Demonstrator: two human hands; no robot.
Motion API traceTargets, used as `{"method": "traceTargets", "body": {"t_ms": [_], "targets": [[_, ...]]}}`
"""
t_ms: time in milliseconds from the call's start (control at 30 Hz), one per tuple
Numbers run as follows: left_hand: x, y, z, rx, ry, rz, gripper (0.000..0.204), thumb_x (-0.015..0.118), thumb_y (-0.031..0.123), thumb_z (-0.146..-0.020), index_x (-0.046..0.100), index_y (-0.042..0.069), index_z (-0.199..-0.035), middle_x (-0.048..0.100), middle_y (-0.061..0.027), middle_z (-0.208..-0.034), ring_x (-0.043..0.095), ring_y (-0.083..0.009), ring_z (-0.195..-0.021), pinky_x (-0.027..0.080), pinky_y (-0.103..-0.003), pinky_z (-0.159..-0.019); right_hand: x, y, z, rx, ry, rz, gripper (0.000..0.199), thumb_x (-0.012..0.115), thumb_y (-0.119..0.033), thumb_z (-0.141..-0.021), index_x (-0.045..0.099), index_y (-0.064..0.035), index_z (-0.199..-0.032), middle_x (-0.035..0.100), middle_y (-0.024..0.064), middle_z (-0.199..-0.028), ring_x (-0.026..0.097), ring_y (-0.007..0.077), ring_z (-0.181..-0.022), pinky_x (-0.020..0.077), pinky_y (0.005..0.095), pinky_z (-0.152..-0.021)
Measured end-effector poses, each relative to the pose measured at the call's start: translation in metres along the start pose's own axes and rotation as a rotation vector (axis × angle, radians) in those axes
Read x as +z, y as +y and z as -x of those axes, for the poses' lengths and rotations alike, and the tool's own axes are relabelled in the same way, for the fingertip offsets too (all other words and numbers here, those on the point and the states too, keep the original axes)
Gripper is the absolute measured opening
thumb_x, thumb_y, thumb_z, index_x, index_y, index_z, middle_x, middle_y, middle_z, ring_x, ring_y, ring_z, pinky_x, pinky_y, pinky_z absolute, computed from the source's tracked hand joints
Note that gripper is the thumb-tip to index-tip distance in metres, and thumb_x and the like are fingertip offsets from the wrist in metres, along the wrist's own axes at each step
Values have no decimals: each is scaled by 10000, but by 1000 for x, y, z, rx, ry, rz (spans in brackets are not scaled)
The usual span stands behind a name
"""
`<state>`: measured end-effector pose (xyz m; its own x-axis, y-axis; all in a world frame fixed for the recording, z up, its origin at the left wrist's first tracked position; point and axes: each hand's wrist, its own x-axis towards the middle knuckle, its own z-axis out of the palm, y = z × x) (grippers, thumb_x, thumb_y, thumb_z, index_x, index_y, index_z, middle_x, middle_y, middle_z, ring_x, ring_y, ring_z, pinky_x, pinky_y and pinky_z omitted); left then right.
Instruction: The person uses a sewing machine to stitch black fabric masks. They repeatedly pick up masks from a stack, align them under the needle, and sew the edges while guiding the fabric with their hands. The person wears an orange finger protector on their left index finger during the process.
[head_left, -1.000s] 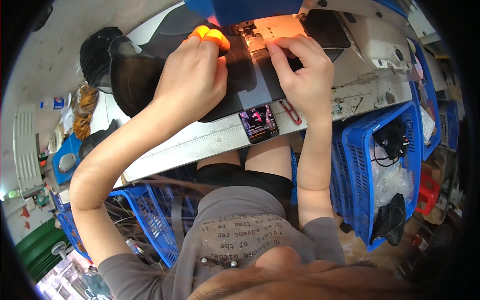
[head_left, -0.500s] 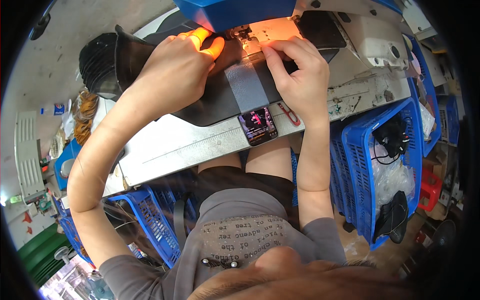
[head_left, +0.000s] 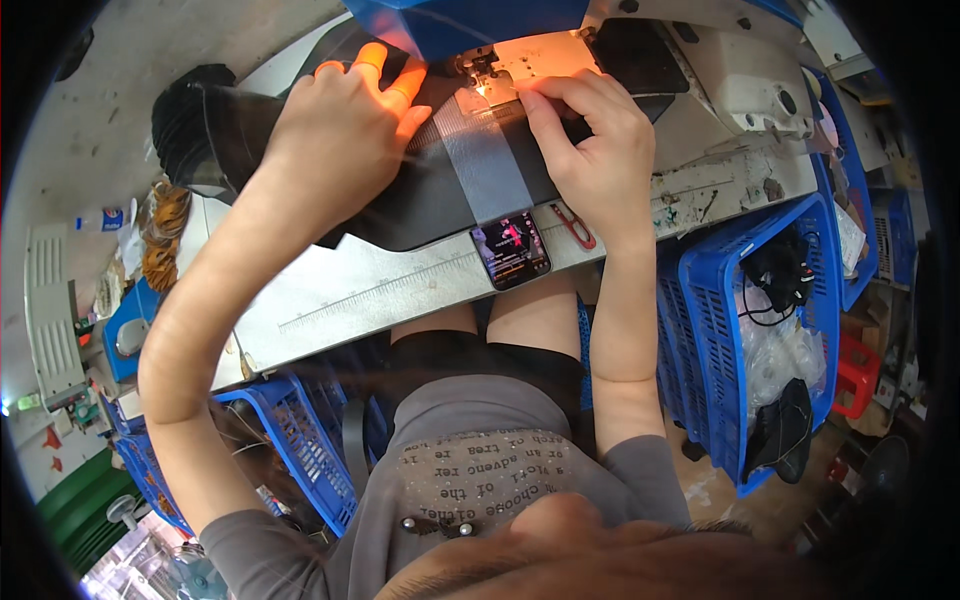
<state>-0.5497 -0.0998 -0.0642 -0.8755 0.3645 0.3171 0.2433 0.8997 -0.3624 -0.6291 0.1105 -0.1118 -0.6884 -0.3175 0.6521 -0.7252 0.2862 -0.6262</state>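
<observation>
Head view, looking down: my bench (head_left: 380, 290) fills the middle, its pale near edge running from lower left up to the right, a printed ruler along it. Right of my knees a blue crate (head_left: 720, 330) stands close against the bench edge, and another blue crate (head_left: 290, 440) sits low on my left, so the room beside my legs is tight on both sides. At the far edge the sewing machine (head_left: 640, 60) crowds the bench, its lamp glowing orange over the needle.

Black fabric (head_left: 420, 190) lies across the bench from a bunched heap at the far left to under the machine, its near edge well back from the bench lip. A grey strip (head_left: 480, 160) crosses it toward the needle.

My left hand (head_left: 345, 130) presses flat on the fabric, fingers spread, grip open and holding nothing. My right hand (head_left: 590, 150) rests on the fabric just right of the strip, fingertips bent and pinning the cloth near the needle, not closed round anything.

A phone (head_left: 510, 252) lies at the bench lip, touching the fabric's edge, with small red snips (head_left: 572, 225) just beside it.
</observation>
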Motion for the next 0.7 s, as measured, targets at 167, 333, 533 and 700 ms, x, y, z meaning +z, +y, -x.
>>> {"method": "traceTargets", "body": {"t_ms": [167, 333, 533, 700], "targets": [[-16, 39, -7, -262, -259, -93, 361, 570, 284, -950, 655, 56, -1216, 650, -216, -897, 668, -325, -699, 553, -382, -636, 2, 4, 1, -19, 26, -14, 84, 723, -152, -795, 716, -70, -780, 633, 35, -679, 599, 230, -663, 468, 342, -601], [-12, 62, -11, -395, -151, -160, 261, 630, 332, -890, 700, 81, -889, 628, -73, -706, 659, -227, -630, 499, -326, -522, 0, -1, 1, 8, -22, 16, 94, 724, -87, -818, 722, -9, -869, 672, 83, -771, 630, 197, -701, 492, 294, -669], [-6, 67, -16, -427, -121, -188, 254, 601, 272, -912, 687, 54, -1011, 633, -125, -707, 671, -283, -579, 533, -356, -517, 1, 2, 0, 7, 27, -24, 85, 719, -152, -800, 715, -68, -789, 652, 43, -707, 611, 231, -687, 481, 342, -632], [-10, 56, -4, -473, -100, -160, 305, 590, 295, -933, 684, 62, -1105, 643, -159, -812, 672, -294, -635, 532, -373, -558, -1, 2, 0, 3, 13, -22, 90, 712, -146, -805, 714, -56, -805, 659, 59, -727, 621, 244, -706, 490, 348, -645]]}}
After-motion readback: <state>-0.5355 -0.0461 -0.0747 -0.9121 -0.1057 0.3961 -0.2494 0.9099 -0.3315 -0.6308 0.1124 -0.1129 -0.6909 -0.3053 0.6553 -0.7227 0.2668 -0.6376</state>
